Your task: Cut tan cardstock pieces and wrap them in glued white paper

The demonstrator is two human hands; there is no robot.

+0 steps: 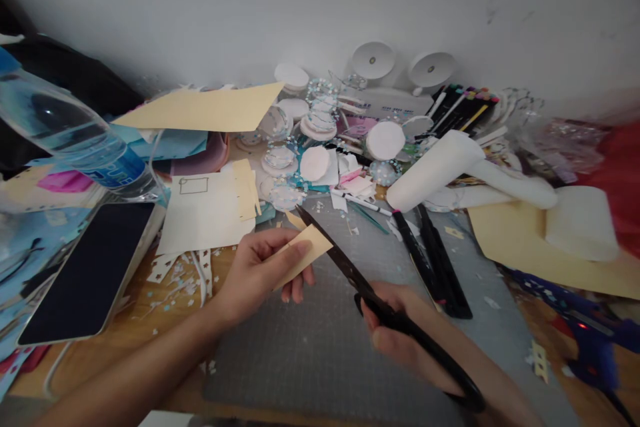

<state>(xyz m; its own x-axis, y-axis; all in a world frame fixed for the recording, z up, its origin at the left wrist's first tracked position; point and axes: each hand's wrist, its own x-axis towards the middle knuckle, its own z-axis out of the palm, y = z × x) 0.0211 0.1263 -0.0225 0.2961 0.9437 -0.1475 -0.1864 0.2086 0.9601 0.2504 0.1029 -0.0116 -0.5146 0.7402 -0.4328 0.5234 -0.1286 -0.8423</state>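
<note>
My left hand (273, 263) pinches a small strip of pale yellow paper (317, 247) between thumb and fingers, above a grey cutting mat (300, 360). My right hand (410, 327) is wrapped round the handles of black scissors (350, 270). Their blades point up and to the left, lying against the far edge of the strip. A thin sliver of yellow paper (295, 220) shows by the blade tips. Whether the blades are closed on the paper I cannot tell. Left of the mat lies a white sheet with a drawn rectangle (194, 185), with cut yellow pieces (245, 190) on it.
A phone (90, 273) and a water bottle (75, 127) stand at left. White paper discs (315, 163) and scraps crowd the back. White rolls (435, 170), a black marker (417, 257) and a blue glue gun (585, 327) with a red light lie at right.
</note>
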